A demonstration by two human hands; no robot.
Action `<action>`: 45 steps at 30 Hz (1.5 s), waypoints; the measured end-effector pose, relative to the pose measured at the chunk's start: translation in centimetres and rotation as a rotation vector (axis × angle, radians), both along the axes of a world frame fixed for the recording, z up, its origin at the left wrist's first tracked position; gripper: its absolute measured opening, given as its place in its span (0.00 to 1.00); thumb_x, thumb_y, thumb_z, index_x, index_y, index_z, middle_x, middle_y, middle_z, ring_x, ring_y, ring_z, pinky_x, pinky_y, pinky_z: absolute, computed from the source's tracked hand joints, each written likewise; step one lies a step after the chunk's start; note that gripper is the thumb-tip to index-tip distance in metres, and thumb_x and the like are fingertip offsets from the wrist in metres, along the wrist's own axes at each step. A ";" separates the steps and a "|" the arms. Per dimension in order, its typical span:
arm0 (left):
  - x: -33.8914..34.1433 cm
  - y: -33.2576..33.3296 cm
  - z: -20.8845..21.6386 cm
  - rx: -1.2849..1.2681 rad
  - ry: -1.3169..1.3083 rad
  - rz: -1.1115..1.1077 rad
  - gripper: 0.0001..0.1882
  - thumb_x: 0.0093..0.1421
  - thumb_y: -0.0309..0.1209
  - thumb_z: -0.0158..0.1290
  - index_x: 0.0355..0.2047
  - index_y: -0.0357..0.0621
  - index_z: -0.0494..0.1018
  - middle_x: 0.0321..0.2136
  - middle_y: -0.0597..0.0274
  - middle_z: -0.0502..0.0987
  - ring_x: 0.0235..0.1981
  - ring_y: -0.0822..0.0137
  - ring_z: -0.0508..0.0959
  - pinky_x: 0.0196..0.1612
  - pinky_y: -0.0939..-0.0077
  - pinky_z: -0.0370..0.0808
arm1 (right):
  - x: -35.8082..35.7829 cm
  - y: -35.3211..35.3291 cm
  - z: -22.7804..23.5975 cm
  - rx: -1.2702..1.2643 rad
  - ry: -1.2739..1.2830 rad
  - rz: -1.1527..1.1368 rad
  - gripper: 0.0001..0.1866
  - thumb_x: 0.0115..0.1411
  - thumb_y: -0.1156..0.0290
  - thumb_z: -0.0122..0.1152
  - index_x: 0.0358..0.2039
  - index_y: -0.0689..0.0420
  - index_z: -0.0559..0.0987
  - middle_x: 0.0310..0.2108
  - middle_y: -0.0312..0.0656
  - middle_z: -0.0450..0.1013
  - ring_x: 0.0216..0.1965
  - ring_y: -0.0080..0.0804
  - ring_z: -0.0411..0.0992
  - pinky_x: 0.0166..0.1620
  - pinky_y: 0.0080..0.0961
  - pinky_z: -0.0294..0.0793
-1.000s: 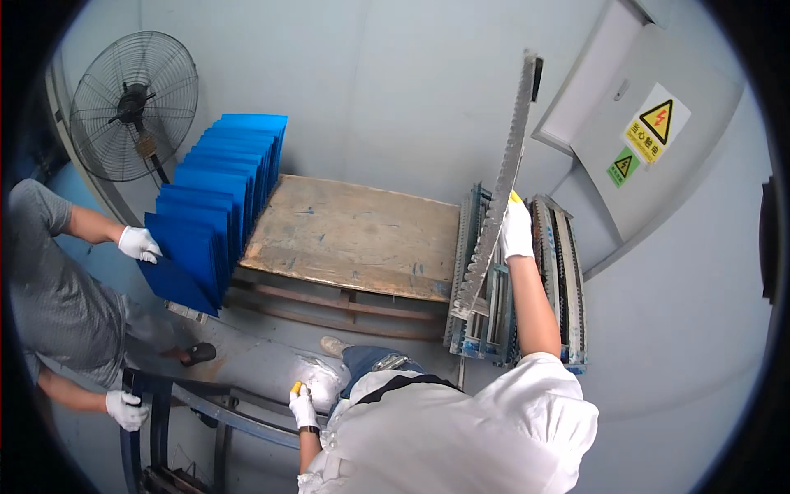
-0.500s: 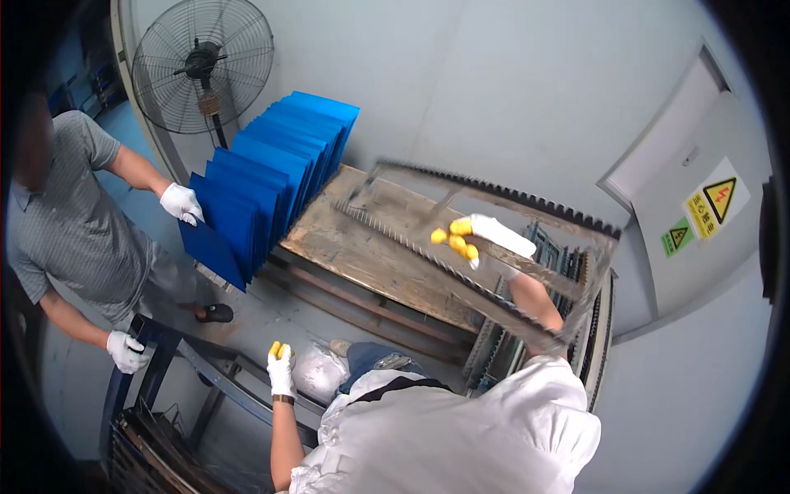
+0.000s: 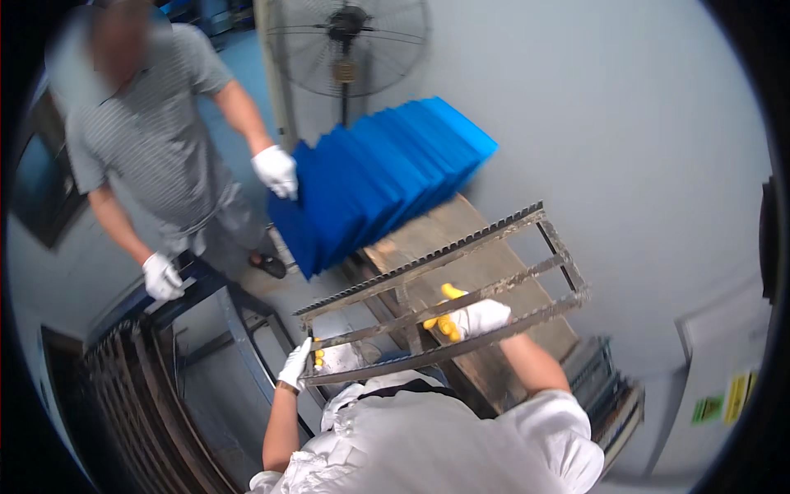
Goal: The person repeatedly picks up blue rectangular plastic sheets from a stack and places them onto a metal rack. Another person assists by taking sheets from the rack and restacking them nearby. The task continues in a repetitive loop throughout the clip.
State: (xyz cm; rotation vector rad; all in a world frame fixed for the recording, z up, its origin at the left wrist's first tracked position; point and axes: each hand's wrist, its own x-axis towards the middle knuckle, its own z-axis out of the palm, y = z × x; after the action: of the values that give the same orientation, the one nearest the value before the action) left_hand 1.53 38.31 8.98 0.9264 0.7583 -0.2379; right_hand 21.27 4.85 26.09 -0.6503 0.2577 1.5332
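Observation:
A long metal rack frame (image 3: 411,360) with rows of teeth along its bars is held up in front of me, tilted with its right end farther away. My left hand (image 3: 294,366), in a white glove with yellow fingertips, grips its left end. Around the middle bar, my right hand (image 3: 480,319) is closed, its yellow fingertips showing past the metal. Part of the wooden bench (image 3: 436,247) shows behind the rack. Several blue panels (image 3: 387,177) stand in a leaning row at the bench's far left end.
A co-worker's gloved hand (image 3: 275,171) touches the nearest blue panel; the other glove (image 3: 163,278) rests on a dark blue metal stand (image 3: 240,329). Brown racks (image 3: 152,403) fill the lower left. More toothed racks (image 3: 605,391) stand at right. A fan (image 3: 346,25) stands behind.
The rack has come left and lower, held by my right hand. My left hand, free before, now grips its left end. My view has turned left.

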 end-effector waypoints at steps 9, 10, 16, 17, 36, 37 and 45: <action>3.3 -3.9 3.0 0.362 0.327 0.123 0.33 0.48 0.53 0.48 0.44 0.36 0.65 0.42 0.51 0.68 0.44 0.62 0.67 0.45 0.72 0.63 | 7.2 -3.7 -21.8 -0.374 -1.274 0.152 0.12 0.53 0.63 0.39 0.18 0.46 0.71 0.15 0.32 0.67 0.16 0.28 0.64 0.19 0.23 0.62; 3.8 -4.6 4.1 0.345 0.277 0.164 0.34 0.48 0.53 0.49 0.44 0.34 0.65 0.42 0.50 0.68 0.44 0.61 0.67 0.45 0.72 0.63 | 7.6 -4.4 -22.4 -0.645 -1.798 0.585 0.12 0.52 0.64 0.39 0.16 0.47 0.69 0.13 0.32 0.67 0.15 0.28 0.64 0.18 0.23 0.61; 5.9 -6.2 -2.2 0.244 0.163 0.218 0.26 0.51 0.49 0.48 0.41 0.41 0.68 0.34 0.61 0.71 0.34 0.69 0.69 0.39 0.74 0.66 | 10.0 -10.7 -27.3 -0.989 -1.856 0.980 0.12 0.54 0.65 0.39 0.31 0.53 0.72 0.34 0.47 0.71 0.32 0.36 0.71 0.34 0.30 0.70; 6.5 -6.2 -3.9 0.216 0.172 0.196 0.26 0.51 0.49 0.47 0.42 0.41 0.67 0.35 0.61 0.71 0.34 0.69 0.69 0.39 0.74 0.65 | 11.7 -13.2 -30.2 -0.838 -1.622 0.637 0.13 0.55 0.66 0.39 0.35 0.56 0.71 0.36 0.50 0.70 0.32 0.38 0.71 0.37 0.30 0.70; -10.7 -10.2 -10.2 -0.194 0.114 0.646 0.10 0.55 0.34 0.47 0.34 0.43 0.70 0.27 0.59 0.75 0.26 0.68 0.75 0.30 0.77 0.73 | 3.1 14.8 -7.8 0.048 -0.495 0.364 0.31 0.52 0.48 0.46 0.43 0.67 0.66 0.23 0.46 0.70 0.20 0.33 0.68 0.23 0.27 0.70; -12.2 -10.6 -11.5 -0.217 0.033 0.638 0.10 0.55 0.34 0.47 0.34 0.43 0.71 0.27 0.58 0.75 0.25 0.67 0.75 0.29 0.78 0.73 | 1.3 17.3 -7.9 0.093 -0.457 0.390 0.31 0.53 0.49 0.46 0.44 0.66 0.65 0.25 0.47 0.70 0.22 0.35 0.69 0.26 0.28 0.71; -21.2 -8.0 -3.7 -0.027 -0.109 0.977 0.12 0.53 0.38 0.49 0.32 0.42 0.71 0.25 0.62 0.75 0.24 0.74 0.74 0.21 0.86 0.69 | -15.3 28.2 -7.9 0.224 -0.633 0.846 0.24 0.55 0.56 0.46 0.44 0.64 0.66 0.33 0.50 0.70 0.31 0.40 0.71 0.32 0.32 0.73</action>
State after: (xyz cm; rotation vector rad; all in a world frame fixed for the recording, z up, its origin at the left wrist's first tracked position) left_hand -19.67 30.33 5.32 0.4538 1.0165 0.6522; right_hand 5.93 33.10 18.20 -1.0986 -0.7492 1.9975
